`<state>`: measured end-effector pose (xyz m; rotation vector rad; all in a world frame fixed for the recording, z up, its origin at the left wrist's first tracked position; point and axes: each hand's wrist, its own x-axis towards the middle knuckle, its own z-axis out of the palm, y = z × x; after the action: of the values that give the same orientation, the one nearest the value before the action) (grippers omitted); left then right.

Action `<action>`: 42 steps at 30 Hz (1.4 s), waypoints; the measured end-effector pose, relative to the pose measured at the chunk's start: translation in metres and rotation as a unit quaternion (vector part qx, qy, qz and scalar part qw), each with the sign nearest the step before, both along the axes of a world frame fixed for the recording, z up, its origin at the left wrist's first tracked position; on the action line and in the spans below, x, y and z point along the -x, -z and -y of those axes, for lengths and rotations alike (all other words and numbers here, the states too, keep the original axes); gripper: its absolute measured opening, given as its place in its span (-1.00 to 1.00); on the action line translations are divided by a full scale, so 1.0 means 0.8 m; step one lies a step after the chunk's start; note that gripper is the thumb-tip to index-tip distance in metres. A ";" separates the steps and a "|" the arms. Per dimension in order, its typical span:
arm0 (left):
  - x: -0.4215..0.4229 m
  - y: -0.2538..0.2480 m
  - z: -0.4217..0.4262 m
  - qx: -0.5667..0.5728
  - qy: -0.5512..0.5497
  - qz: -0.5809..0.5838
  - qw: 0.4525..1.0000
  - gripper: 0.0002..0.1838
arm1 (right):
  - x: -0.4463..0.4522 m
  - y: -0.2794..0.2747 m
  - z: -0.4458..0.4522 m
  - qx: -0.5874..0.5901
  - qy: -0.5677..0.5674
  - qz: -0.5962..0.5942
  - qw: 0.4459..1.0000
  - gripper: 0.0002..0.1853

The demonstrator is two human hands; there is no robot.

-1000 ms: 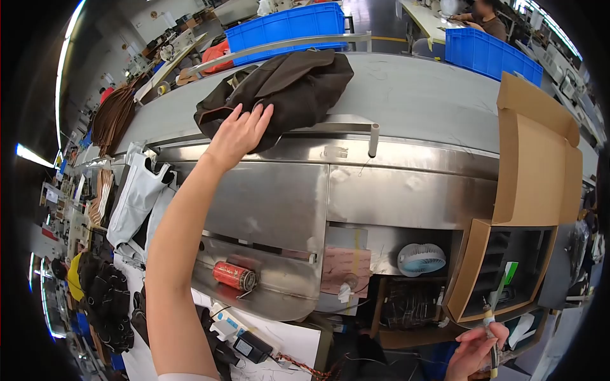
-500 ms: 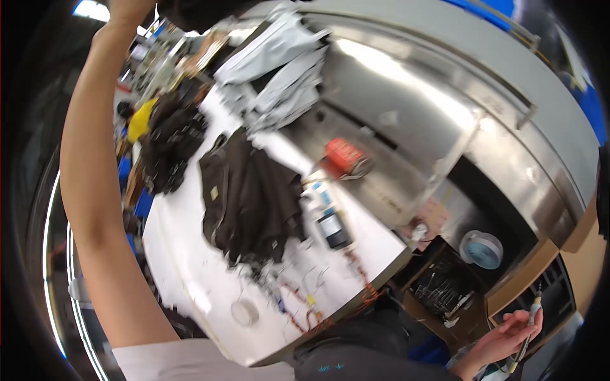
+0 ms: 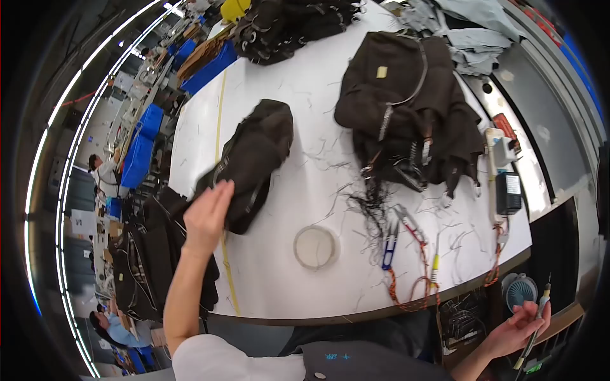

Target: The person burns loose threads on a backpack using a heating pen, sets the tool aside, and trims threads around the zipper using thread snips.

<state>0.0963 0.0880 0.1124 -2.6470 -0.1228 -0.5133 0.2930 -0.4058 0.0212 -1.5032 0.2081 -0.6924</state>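
Observation:
My left hand (image 3: 208, 216) is closed on the near end of a dark brown fabric bag (image 3: 264, 136), which lies aslant over the left part of the white table (image 3: 311, 190). Its fingers are pressed together and slightly blurred. At the lower right, my right hand (image 3: 520, 327) holds a thin pen-like tool (image 3: 540, 311) with a pale body and a pointed metal tip. Another dark bag pile (image 3: 400, 95) rests on the table's right side, with loose black threads beside it. More dark bags (image 3: 146, 260) lie at the left edge.
A round translucent dish (image 3: 316, 247) stands near the table's middle front. Thread snips (image 3: 389, 247) and a yellow-handled tool (image 3: 435, 267) lie with orange cords. A power strip with a black adapter (image 3: 508, 192) is at the right edge. A small fan (image 3: 520, 291) sits lower right.
The view has swung left and down to the white table. My left hand has moved from the grey surface with a dark bag, which now lies on the table. The tool remains in my right hand.

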 end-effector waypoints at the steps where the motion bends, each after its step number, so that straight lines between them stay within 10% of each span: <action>1: 0.038 0.037 0.002 0.040 -0.016 -0.013 0.999 -0.61 | 0.012 0.012 -0.016 0.014 -0.001 0.004 1.000 -0.54; 11: 0.191 0.093 0.062 0.165 -0.220 0.203 0.940 -0.35 | 0.143 0.073 -0.141 0.144 -0.266 0.235 0.924 -0.54; 19: 0.211 0.136 0.041 0.342 -0.203 0.403 0.824 -0.82 | 0.226 0.048 -0.144 0.256 -0.436 0.318 0.802 -0.78; 21: 0.187 0.090 0.029 0.434 -0.271 0.426 0.746 -0.81 | 0.230 0.051 -0.124 0.245 -0.437 0.317 0.805 -0.74; 23: 0.160 0.089 -0.054 0.530 0.001 0.559 0.637 -0.77 | 0.243 0.051 -0.110 0.203 -0.426 0.280 0.836 -0.72; 25: 0.136 0.042 -0.126 0.615 0.076 0.644 0.450 -0.75 | 0.253 0.043 -0.098 0.185 -0.412 0.250 0.856 -0.69; 28: 0.138 -0.068 -0.250 0.558 0.087 0.751 0.342 -0.69 | 0.256 0.044 -0.082 0.189 -0.381 0.259 0.867 -0.67; 31: 0.150 -0.228 -0.225 0.425 0.171 0.756 0.466 -0.63 | 0.254 0.045 -0.060 0.202 -0.350 0.254 0.879 -0.68; 34: 0.125 -0.292 -0.116 0.326 0.280 0.506 0.748 -0.62 | 0.249 0.045 -0.058 0.153 -0.350 0.173 0.908 -0.69; 38: 0.080 -0.131 -0.023 0.262 0.126 0.216 0.932 -0.73 | 0.230 0.044 -0.098 0.096 -0.396 0.145 0.902 -0.70; 42: 0.070 0.085 0.016 0.526 0.035 0.063 0.847 -0.72 | 0.195 0.057 -0.166 0.102 -0.480 0.182 0.852 -0.79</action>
<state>0.0402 0.0749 0.0446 -3.6892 -0.4673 -0.8133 0.1373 -0.2732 -0.0246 -1.4114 -0.8920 -0.1573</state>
